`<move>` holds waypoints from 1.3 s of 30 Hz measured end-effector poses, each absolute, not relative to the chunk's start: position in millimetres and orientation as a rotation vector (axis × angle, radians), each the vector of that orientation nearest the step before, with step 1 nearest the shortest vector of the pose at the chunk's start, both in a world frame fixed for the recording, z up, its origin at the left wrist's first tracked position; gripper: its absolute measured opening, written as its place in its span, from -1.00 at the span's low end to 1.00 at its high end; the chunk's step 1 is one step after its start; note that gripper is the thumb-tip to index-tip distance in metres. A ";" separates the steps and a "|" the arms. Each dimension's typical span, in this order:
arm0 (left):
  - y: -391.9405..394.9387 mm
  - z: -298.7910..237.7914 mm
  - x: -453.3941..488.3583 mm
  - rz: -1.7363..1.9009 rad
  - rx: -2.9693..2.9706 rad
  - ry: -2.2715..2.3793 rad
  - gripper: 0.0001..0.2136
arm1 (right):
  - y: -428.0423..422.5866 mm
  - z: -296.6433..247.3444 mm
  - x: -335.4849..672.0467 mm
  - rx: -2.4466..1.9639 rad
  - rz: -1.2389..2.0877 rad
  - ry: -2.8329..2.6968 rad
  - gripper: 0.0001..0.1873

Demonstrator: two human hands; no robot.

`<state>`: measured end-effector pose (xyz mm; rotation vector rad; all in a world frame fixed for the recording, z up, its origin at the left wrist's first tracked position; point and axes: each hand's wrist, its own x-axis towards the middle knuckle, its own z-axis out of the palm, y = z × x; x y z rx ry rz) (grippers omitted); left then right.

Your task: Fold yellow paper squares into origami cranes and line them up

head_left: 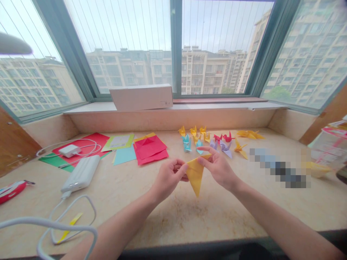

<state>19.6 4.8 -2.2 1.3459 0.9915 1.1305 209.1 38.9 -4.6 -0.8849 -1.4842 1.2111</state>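
A folded piece of yellow origami paper (195,177) is held up over the stone-like sill, its long point hanging down. My left hand (170,177) pinches its left edge between thumb and curled fingers. At the upper right corner, my right hand (217,164) grips the same paper, thumb in front and index finger along the top. Just beyond my hands stand several small folded paper cranes: yellow cranes (193,130), light blue cranes (187,143), red cranes (228,137) and purple cranes (225,148). One larger yellow crane (240,148) lies to the right of them.
Red square sheets (151,151) and a light blue sheet (124,155) lie left of centre. Further left are a white power bank (81,173), a charger (69,150) and looping cables. A white box (142,98) rests on the window ledge. A clear container (329,146) stands right.
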 end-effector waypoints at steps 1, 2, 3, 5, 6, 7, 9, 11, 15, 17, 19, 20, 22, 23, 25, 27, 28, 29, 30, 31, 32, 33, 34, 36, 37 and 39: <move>4.3 -2.4 19.5 1.085 1.349 0.981 -0.68 | 38.2 -4.3 209.0 -0.875 1.201 -1.493 -0.52; 3.8 -2.8 19.5 1.039 1.358 0.970 -0.67 | 37.0 -3.9 208.6 -0.869 1.186 -1.507 -0.52; 3.4 -3.2 19.6 0.990 1.370 0.959 -0.66 | 35.5 -3.5 208.0 -0.867 1.168 -1.524 -0.52; 2.9 -4.2 20.0 0.910 1.399 0.940 -0.65 | 32.3 -2.9 206.4 -0.868 1.143 -1.547 -0.51; 3.0 -4.6 20.2 0.889 1.412 0.937 -0.65 | 31.0 -2.7 205.7 -0.868 1.146 -1.545 -0.50; 3.3 -4.9 20.2 0.879 1.423 0.938 -0.64 | 30.0 -2.7 205.2 -0.865 1.154 -1.532 -0.53; 4.4 -5.2 20.1 0.882 1.433 0.947 -0.65 | 28.9 -2.6 204.6 -0.856 1.168 -1.495 -0.63; 5.5 -5.0 20.0 0.882 1.437 0.952 -0.66 | 28.6 -2.4 204.4 -0.860 1.154 -1.474 -0.67; 5.6 -4.4 20.6 0.872 1.440 0.935 -0.70 | 29.6 -1.4 204.6 -0.906 1.126 -1.453 -0.52; 5.0 -4.2 20.9 0.878 1.439 0.939 -0.72 | 30.9 -0.8 205.5 -0.910 1.123 -1.440 -0.47; 4.5 -3.8 20.9 0.898 1.435 0.955 -0.74 | 32.6 -0.1 206.9 -0.908 1.133 -1.438 -0.43; 4.3 -3.6 20.8 0.913 1.431 0.960 -0.75 | 33.5 0.3 207.8 -0.906 1.146 -1.440 -0.42; 4.1 -3.1 20.6 0.943 1.426 0.963 -0.75 | 35.0 0.9 209.5 -0.899 1.181 -1.453 -0.43; 4.0 -2.8 20.6 0.954 1.426 0.963 -0.75 | 35.6 1.1 210.2 -0.895 1.192 -1.463 -0.44; 3.8 -2.5 21.0 0.965 1.426 0.963 -0.74 | 36.2 1.0 210.9 -0.889 1.185 -1.491 -0.50; 3.6 -2.4 21.9 0.968 1.418 0.963 -0.75 | 36.1 0.6 211.0 -0.886 1.152 -1.509 -0.55; 3.6 -2.4 22.3 0.969 1.411 0.961 -0.75 | 35.7 0.5 210.8 -0.882 1.136 -1.508 -0.57; 3.6 -2.4 22.6 0.970 1.404 0.957 -0.75 | 35.2 0.5 210.6 -0.876 1.126 -1.501 -0.57; 3.6 -2.4 22.9 0.971 1.397 0.953 -0.75 | 34.5 0.7 210.3 -0.869 1.126 -1.492 -0.57; 3.6 -2.3 23.0 0.970 1.390 0.949 -0.75 | 33.8 1.1 209.9 -0.862 1.134 -1.481 -0.58; 3.6 -2.1 22.9 0.970 1.386 0.946 -0.75 | 33.0 1.6 209.6 -0.856 1.146 -1.469 -0.58; 3.6 -2.0 22.8 0.970 1.383 0.944 -0.75 | 32.4 2.1 209.2 -0.854 1.159 -1.459 -0.58; 3.5 -1.8 22.7 0.972 1.383 0.943 -0.76 | 31.8 2.6 208.7 -0.857 1.167 -1.448 -0.57; 3.1 -1.5 22.6 0.976 1.386 0.937 -0.76 | 31.2 2.9 207.8 -0.868 1.165 -1.421 -0.56; 2.7 -1.3 22.6 0.972 1.389 0.932 -0.76 | 31.0 2.6 207.4 -0.875 1.157 -1.407 -0.56; 1.8 -1.0 22.8 0.949 1.396 0.918 -0.74 | 30.9 1.5 206.6 -0.889 1.131 -1.386 -0.55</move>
